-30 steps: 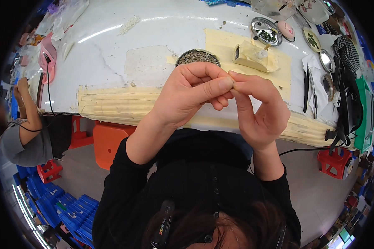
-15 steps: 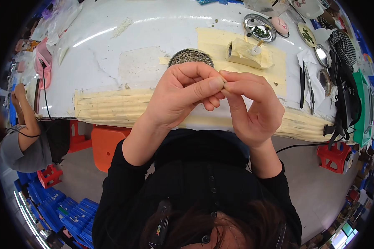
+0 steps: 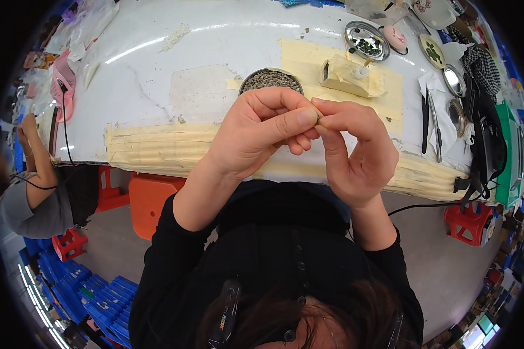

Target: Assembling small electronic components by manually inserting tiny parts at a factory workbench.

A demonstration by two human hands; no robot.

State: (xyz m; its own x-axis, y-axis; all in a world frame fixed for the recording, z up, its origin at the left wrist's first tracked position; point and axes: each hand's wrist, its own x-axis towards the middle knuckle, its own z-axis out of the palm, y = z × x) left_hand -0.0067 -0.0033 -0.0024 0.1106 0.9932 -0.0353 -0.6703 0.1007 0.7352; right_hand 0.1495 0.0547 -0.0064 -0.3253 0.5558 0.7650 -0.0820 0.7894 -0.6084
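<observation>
both hands sit slightly lower than before. left hand [image 3: 256, 136] and right hand [image 3: 355, 148] pinch a tiny piece [image 3: 320, 118] between fingertips, just nearer than the round dish [image 3: 271, 79].

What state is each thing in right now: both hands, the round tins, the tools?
Left hand: raised, fingers pinched on a tiny part.
Right hand: raised, fingers meeting the left's at that part.
Tiny part: mostly hidden.
Round tin: open, full of small grey pieces.
Metal dish: open, holding dark bits.
Tweezers: lying flat, untouched.
</observation>
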